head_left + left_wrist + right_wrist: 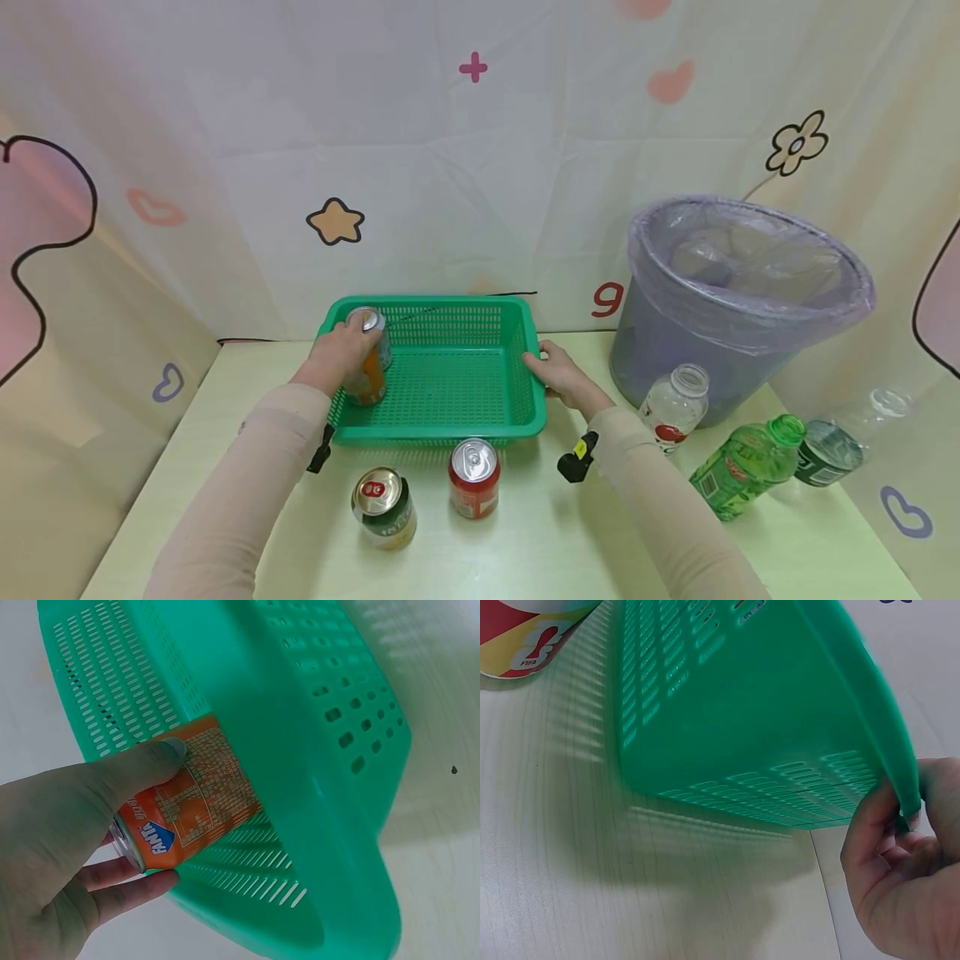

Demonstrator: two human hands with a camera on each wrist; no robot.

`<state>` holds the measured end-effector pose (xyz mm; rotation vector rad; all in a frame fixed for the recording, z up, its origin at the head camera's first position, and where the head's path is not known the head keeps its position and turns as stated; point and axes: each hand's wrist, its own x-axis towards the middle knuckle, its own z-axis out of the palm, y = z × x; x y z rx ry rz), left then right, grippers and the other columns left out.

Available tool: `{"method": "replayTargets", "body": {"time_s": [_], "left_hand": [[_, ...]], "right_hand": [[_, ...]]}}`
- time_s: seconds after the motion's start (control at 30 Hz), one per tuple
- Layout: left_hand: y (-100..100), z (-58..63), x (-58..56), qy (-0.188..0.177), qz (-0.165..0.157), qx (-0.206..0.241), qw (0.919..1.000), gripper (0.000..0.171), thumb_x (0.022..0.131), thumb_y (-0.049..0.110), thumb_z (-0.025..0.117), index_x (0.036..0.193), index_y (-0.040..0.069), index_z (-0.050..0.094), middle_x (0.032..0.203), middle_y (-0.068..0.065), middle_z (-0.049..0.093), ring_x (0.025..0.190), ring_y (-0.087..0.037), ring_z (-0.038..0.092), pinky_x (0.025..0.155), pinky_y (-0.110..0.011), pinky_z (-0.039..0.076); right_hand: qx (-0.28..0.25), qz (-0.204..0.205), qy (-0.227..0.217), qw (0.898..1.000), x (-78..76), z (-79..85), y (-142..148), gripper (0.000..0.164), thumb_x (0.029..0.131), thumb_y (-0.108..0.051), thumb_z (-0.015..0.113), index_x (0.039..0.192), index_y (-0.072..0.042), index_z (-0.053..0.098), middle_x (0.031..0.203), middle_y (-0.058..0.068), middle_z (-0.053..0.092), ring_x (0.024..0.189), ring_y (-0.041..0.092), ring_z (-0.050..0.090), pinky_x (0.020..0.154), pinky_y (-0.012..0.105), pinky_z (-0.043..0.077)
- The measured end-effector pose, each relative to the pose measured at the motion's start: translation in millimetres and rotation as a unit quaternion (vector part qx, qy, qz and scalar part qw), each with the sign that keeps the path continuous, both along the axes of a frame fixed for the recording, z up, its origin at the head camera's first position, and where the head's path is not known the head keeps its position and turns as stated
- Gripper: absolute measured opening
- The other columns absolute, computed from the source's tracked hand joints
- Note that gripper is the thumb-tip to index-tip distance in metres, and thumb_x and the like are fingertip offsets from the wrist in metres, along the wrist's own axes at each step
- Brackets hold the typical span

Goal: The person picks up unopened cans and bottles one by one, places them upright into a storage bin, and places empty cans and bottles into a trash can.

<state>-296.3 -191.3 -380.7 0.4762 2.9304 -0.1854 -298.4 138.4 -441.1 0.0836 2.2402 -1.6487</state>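
My left hand (339, 354) holds an orange Fanta can (199, 795) at the left end of a green plastic basket (450, 432). In the left wrist view the thumb lies along one side of the can and fingers are on the other. Just behind it in the basket stands a silver-topped can (385, 350), partly covered by that hand. At the basket's right end my right hand (561, 375) grips the rim, with fingers curled under it in the right wrist view. A red can (474, 482) and a dark green can (386, 510) stand in front of the basket.
A bin (675, 350) with a purple liner stands at the back right. Near it are a clear bottle (671, 408), a green bottle (742, 468) and another clear bottle (836, 446) with a dark label. A printed curtain (450, 167) hangs behind the table (517, 554).
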Motion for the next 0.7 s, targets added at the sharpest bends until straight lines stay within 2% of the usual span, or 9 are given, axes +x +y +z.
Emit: {"method": "replayTargets", "body": {"time_s": [0.23,0.43,0.53,0.7], "left_hand": [[-1,6.4,3.5,-0.009,-0.009,0.017,0.9998,0.070,0.075,0.029,0.076,0.132,0.007,0.043,0.130,-0.026,0.033,0.103,-0.041,0.047,0.078,-0.051,0.049],[-3,13.0,5.7,-0.021,-0.006,0.019,0.9996,0.072,0.077,0.031,0.073,0.137,0.010,0.041,0.142,-0.024,0.027,0.111,-0.040,0.045,0.082,-0.051,0.048],[-4,16.2,6.7,-0.021,-0.010,0.014,0.9996,0.067,0.078,0.032,0.072,0.135,0.011,0.043,0.145,-0.024,0.025,0.112,-0.040,0.046,0.082,-0.051,0.048],[-4,21.3,9.2,-0.018,-0.022,-0.002,0.9996,0.057,0.080,0.034,0.070,0.128,0.011,0.048,0.142,-0.024,0.031,0.111,-0.040,0.048,0.078,-0.050,0.049]], "right_hand": [[-0.002,-0.002,0.000,1.000,-0.7,-1.4,1,0.039,0.098,-0.025,0.042,0.130,-0.004,0.033,0.117,0.021,0.053,0.087,0.020,0.062,0.073,0.038,0.054],[0.003,-0.001,0.003,1.000,-0.8,-0.2,0,0.039,0.098,-0.025,0.042,0.129,-0.004,0.034,0.117,0.021,0.053,0.087,0.020,0.062,0.073,0.037,0.054],[0.003,-0.004,0.003,1.000,-0.6,0.0,0,0.039,0.098,-0.025,0.042,0.129,-0.004,0.034,0.116,0.021,0.054,0.086,0.020,0.062,0.071,0.036,0.054],[-0.001,-0.005,0.008,1.000,0.1,-1.6,-1,0.038,0.098,-0.025,0.042,0.128,-0.003,0.035,0.113,0.021,0.055,0.082,0.019,0.063,0.067,0.033,0.054]]}}
